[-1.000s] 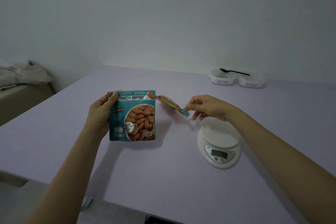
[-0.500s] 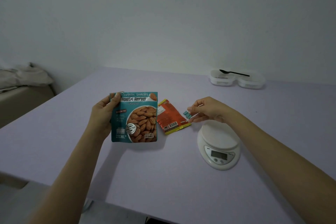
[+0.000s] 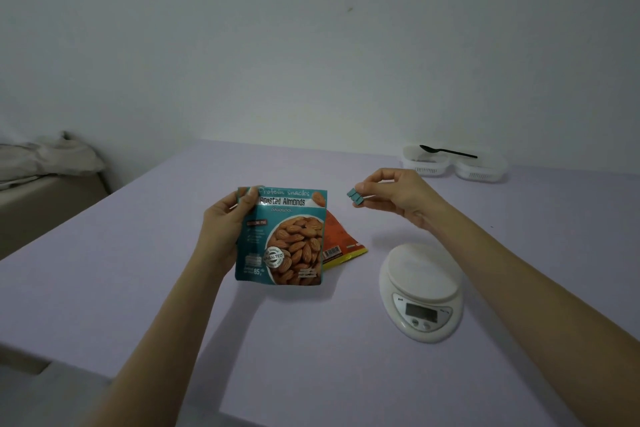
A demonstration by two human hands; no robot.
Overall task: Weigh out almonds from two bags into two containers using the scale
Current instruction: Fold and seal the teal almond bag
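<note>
Two bags are in view. One is a teal foil bag of roasted almonds (image 3: 281, 236), flat and rectangular, with a picture of brown almonds on the front, the white words "Roasted Almonds" near the top and a round silver seal lower down. The left hand (image 3: 223, 229) holds it upright above the lavender desk (image 3: 156, 305). Its long axis is vertical, its top edge is up, and its printed front is turned to the camera. The fingers (image 3: 247, 200) are curled round the upper left corner, with the thumb on the front. The other one, an orange foil bag with a yellow edge (image 3: 341, 241), lies flat on the desk just behind and to the right of the teal one. It is partly hidden by the teal bag, and its barcode side is up. The right hand (image 3: 394, 196) is raised over the desk, apart from both bags, and its fingertips pinch a small teal piece (image 3: 355, 197) that looks like a clip. A white round kitchen scale (image 3: 420, 284) with a grey display stands under the right forearm, near the orange bag. Far at the back right, two white plastic containers (image 3: 426, 165) stand side by side, and a black plastic spoon (image 3: 448, 151) lies across their rims. A bed with crumpled grey cloth (image 3: 41, 159) is at the far left.
</note>
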